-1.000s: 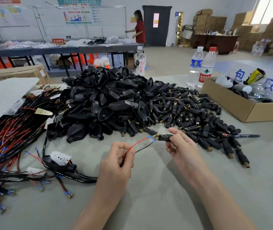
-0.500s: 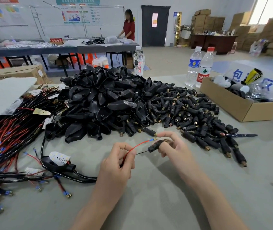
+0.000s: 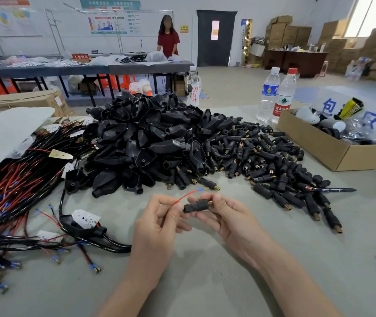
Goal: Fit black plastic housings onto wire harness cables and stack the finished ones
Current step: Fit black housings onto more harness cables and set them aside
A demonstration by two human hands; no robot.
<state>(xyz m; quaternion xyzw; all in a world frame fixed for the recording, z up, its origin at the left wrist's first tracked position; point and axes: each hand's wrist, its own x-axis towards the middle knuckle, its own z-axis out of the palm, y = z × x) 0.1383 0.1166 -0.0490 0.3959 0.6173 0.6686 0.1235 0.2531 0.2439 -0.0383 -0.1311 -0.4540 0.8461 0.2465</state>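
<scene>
With right hand (image 3: 230,216) pinches the small black housing (image 3: 197,205) at its brass end above the tabletop (image 3: 205,282), with left hand (image 3: 157,223) grips the red wire (image 3: 183,196) at its other end, near the heap of housings (image 3: 150,138), loose harness cables (image 3: 11,191) piled at left, open cardboard box (image 3: 328,152) at right.
</scene>
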